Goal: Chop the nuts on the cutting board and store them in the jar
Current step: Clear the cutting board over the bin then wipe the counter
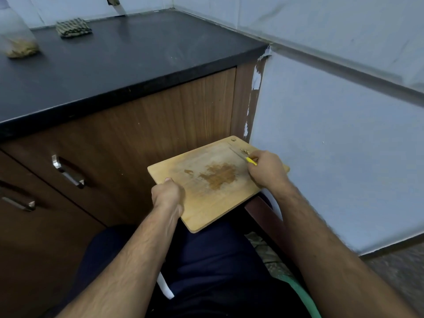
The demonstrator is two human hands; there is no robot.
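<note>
Landmark: wooden cutting board (pixel 206 191), held above the person's lap, in front of the brown cabinet (pixel 137 115).

Left hand (pixel 168 195): clenched on the board's near-left edge, thumb on top of the surface, fingers curled under. The board is carried by this grip; it does not rest on the counter.

Right hand (pixel 266 168): over the board's right edge, fingers closed round a small knife (pixel 243 157) with a yellow handle. The blade points toward the board's far corner and lies low over the wood; contact with the surface cannot be told.

Nuts (pixel 245 151): a few pale fragments on the board near its far-right corner, just beside the blade. A brown stain (pixel 220 175) marks the board's middle. 1 hanging hole (pixel 233 139) sits at the far corner.

Jar (pixel 16 35): clear, blurred, well apart from the board, up and to its left on the black countertop (pixel 137 51). Tan chopped material fills its bottom. Lid state cannot be told.

Also on the countertop, beyond the board: 1 folded patterned cloth (pixel 73 27), just right of the jar. Left of the board, 2 metal drawer handles (pixel 67 172) on the cabinet front. Right of the board, a pale blue wall (pixel 332 145).
</note>
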